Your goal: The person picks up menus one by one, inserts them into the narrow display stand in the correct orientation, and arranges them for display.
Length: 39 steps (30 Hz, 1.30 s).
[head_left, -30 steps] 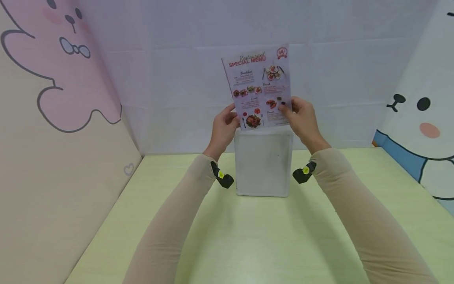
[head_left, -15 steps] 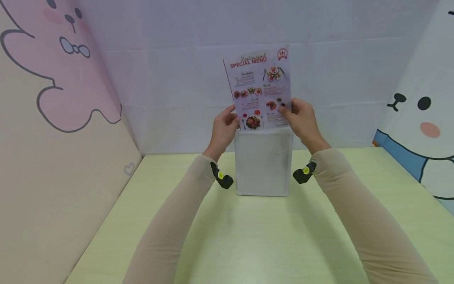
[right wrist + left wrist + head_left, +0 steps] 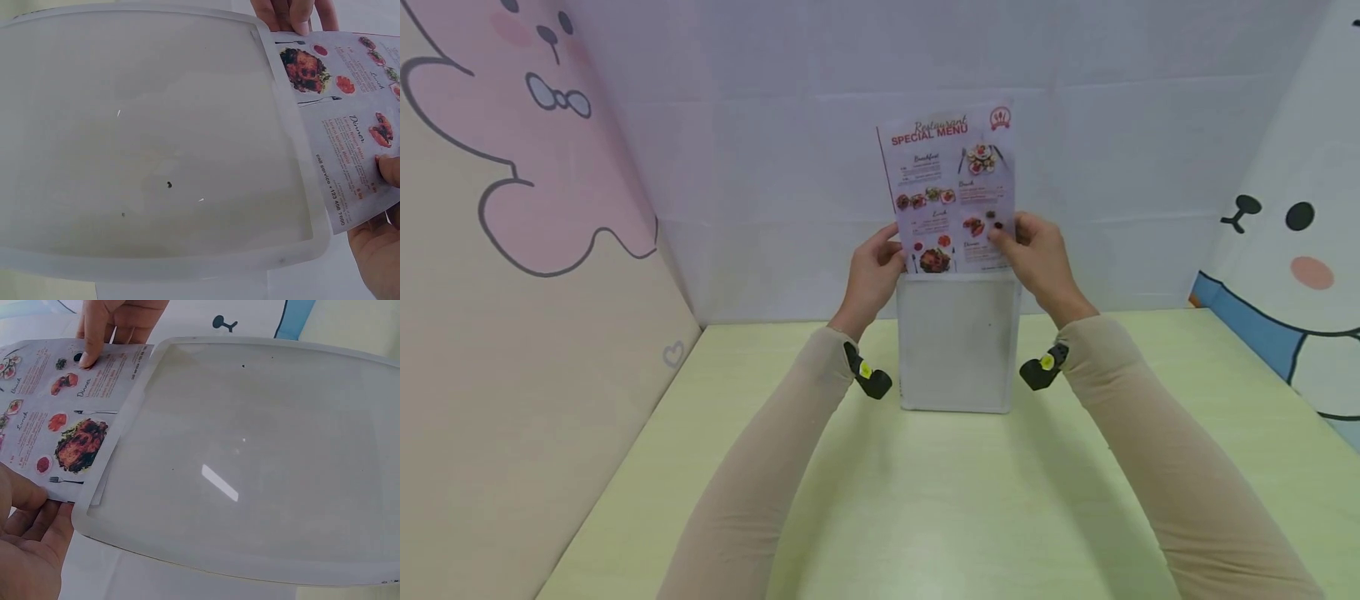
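Menu [image 3: 951,192]: a little lower and straighter than a second ago; its bottom edge, slanting then, is now cut off level by the frame's top rim, and one lower corner shows inside the frame in my left wrist view.
Between my hands: the menu is upright, held near its lower sides.
Left hand [image 3: 872,275]: pinching the menu's lower left edge, same grip as before.
Right hand [image 3: 1041,258]: pinching the right edge, thumb on the printed front.
White frame [image 3: 957,346]: standing directly below the menu, on the counter [image 3: 917,500].
Backdrop [image 3: 775,167]: a pale creased sheet behind everything.
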Tool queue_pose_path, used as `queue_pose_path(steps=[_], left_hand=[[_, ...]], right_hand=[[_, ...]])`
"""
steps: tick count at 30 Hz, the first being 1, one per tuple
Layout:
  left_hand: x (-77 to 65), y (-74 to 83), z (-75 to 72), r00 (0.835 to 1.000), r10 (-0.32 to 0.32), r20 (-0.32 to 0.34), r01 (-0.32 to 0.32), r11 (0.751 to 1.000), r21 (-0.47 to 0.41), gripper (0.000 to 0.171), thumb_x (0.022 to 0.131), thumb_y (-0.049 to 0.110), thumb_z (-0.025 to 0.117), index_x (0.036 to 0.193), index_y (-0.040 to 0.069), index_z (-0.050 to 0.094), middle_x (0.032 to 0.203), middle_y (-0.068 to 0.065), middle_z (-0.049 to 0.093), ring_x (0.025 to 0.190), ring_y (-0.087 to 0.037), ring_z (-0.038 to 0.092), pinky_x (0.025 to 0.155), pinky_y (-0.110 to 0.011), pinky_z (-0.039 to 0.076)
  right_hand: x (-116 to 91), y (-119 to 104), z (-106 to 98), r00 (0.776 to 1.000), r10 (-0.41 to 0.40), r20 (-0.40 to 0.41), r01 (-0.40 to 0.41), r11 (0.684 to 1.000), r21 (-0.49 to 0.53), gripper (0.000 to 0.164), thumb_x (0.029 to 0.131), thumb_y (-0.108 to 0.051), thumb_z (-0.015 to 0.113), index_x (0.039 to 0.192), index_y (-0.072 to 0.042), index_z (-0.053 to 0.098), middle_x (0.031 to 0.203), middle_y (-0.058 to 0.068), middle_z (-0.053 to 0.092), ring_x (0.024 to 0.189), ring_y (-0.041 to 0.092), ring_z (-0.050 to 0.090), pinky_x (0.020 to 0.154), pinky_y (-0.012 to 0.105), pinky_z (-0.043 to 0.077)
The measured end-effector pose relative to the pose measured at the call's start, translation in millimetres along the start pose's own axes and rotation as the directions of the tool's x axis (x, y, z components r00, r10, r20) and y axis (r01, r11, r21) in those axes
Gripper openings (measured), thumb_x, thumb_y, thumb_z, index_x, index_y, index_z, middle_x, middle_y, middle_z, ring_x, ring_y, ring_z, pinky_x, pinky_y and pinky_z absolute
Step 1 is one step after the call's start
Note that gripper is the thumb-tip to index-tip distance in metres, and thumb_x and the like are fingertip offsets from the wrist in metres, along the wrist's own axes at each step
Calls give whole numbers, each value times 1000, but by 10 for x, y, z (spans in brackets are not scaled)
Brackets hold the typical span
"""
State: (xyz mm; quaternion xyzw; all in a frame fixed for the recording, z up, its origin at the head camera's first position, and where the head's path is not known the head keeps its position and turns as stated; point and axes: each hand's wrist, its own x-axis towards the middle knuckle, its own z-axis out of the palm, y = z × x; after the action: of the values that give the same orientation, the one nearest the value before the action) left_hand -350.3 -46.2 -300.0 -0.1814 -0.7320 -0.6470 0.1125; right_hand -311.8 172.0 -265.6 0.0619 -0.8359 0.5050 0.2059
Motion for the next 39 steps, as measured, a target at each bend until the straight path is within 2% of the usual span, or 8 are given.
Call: queue_pose_path(steps=[16,24,33,39], left_hand=[[-5,-25,6,1000,3,6,-3,1000,13,37,97,3,52,133,12,57,111,-16,66,100,-23,64,87,-32,53],[-13,-32,8,999,-34,8,34,999,0,32,97,9,56,129,7,59,119,-14,65,109,-22,62,91,-32,52],[-9,-58,9,1000,-29,2,29,999,30,31,98,14,56,128,7,59,118,-13,65,107,-21,62,92,-32,51],[-15,-63,8,1000,-17,4,17,998,64,29,98,14,55,125,6,61,118,-12,66,107,-21,62,92,-32,50]], right_hand=[[-21,53,12,999,39,29,-39,999,1,36,97,-23,56,125,-1,59,120,20,63,94,16,59,78,24,45],[-42,93,2,997,60,49,-60,998,10,37,97,-23,56,127,-1,59,120,19,62,94,14,56,81,25,44],[-49,147,-2,996,61,70,-63,998,27,38,96,-25,58,126,-2,59,123,19,63,98,15,58,84,26,44],[-53,169,-8,997,49,67,-52,998,35,45,96,-38,56,125,-3,61,120,16,64,95,11,57,85,27,44]])
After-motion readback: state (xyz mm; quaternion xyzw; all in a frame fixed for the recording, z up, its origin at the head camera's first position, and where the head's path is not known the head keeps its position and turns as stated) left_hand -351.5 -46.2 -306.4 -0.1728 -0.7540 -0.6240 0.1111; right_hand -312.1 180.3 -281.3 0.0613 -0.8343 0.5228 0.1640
